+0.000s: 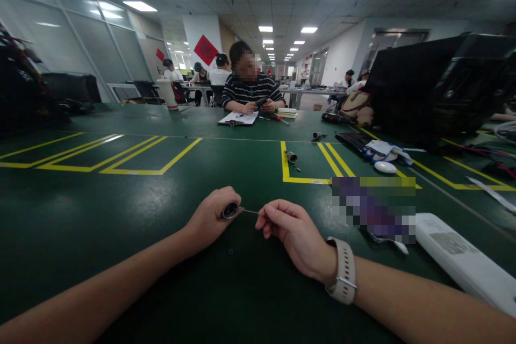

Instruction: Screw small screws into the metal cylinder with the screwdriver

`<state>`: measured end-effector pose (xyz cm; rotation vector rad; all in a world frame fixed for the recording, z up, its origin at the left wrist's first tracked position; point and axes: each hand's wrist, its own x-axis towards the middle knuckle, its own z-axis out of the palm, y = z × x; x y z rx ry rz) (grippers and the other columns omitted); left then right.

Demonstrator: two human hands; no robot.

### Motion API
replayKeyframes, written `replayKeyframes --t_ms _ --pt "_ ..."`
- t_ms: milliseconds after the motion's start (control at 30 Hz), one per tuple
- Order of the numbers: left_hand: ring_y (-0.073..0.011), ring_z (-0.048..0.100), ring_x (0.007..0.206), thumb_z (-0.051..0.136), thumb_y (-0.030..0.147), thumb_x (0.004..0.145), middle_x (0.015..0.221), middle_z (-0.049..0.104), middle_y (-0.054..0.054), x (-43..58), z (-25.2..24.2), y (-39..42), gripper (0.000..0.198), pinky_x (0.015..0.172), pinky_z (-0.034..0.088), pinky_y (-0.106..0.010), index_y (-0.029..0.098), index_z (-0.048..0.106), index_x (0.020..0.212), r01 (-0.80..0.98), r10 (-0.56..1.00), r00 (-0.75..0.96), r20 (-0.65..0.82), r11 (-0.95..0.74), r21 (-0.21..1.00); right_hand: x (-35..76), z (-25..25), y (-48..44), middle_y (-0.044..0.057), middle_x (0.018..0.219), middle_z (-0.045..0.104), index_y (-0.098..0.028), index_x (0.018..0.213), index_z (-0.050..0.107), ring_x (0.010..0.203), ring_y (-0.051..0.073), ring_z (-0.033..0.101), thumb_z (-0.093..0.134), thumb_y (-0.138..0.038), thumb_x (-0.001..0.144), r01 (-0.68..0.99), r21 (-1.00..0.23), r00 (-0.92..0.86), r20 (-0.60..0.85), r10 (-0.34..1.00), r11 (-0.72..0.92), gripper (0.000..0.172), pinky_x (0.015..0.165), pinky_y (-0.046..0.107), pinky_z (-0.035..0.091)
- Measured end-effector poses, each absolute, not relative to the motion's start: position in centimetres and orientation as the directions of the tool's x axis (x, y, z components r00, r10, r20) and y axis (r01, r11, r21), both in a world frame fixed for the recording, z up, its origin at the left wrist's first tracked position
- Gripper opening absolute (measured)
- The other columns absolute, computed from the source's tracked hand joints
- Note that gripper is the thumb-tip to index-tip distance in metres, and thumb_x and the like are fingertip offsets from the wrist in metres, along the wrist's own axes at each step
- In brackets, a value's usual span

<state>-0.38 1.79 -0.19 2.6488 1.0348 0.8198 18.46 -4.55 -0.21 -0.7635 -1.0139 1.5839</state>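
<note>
My left hand (215, 214) is closed around a short cylindrical metal part (229, 210), its round, dark open end turned toward me. Between the fingertips of my right hand (288, 226) I pinch a thin metal rod (250, 211). The rod reaches left to the side of the cylindrical part; whether its tip sits inside it I cannot tell. On the green table below my hands lies a tiny dark ring-shaped piece (230, 251). Inside the yellow tape frame beyond my right hand rests a similar metal cylinder (291, 157), with small loose pieces close by.
A person (250, 83) sits across the green table (169, 226) behind a clipboard (237, 118) and a red screwdriver (281, 117). To the right are a long white box (463, 258), a white mouse (385, 167), gloves (387, 150) and a large black case (427, 86). Another metal piece (318, 135) lies farther back.
</note>
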Motion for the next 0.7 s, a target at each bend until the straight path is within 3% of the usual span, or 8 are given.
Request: replayKeyframes --t_ms 233,533,700 --pt "-0.0159 0.049 0.069 0.045 0.016 0.081 0.071 0.053 -0.001 -0.3 0.07 1.49 0.014 0.064 0.034 -0.029 0.017 0.05 0.069 0.629 0.675 0.613 0.411 -0.731 0.264 18.31 -0.07 -4.77 0.003 0.07 0.062 -0.015 0.074 0.063 0.065 0.013 0.053 0.059 -0.03 0.078 -0.291 -0.957 -0.24 0.075 0.968 0.002 0.017 0.062 0.027 0.04" --pt "-0.0126 0.046 0.064 0.048 0.021 0.081 0.066 0.047 0.002 -0.47 -0.19 1.66 0.018 0.06 0.037 -0.026 0.018 0.043 0.065 0.552 0.677 0.577 0.456 -0.735 0.393 18.56 -0.28 -4.56 0.003 0.07 0.063 -0.014 0.076 0.065 0.064 0.012 0.053 0.06 -0.027 0.078 -0.44 -0.887 -0.311 0.004 0.951 -0.14 0.015 0.062 0.026 0.039" --pt "-0.0116 0.045 0.062 0.049 0.02 0.082 0.065 0.046 0.003 -0.45 -0.22 1.71 0.017 0.058 0.036 -0.025 0.018 0.043 0.065 0.529 0.661 0.588 0.467 -0.75 0.397 18.68 -0.38 -4.47 0.003 0.07 0.063 -0.014 0.076 0.065 0.064 0.012 0.053 0.06 -0.028 0.077 -0.481 -0.864 -0.31 0.01 0.951 -0.148 0.015 0.062 0.026 0.039"
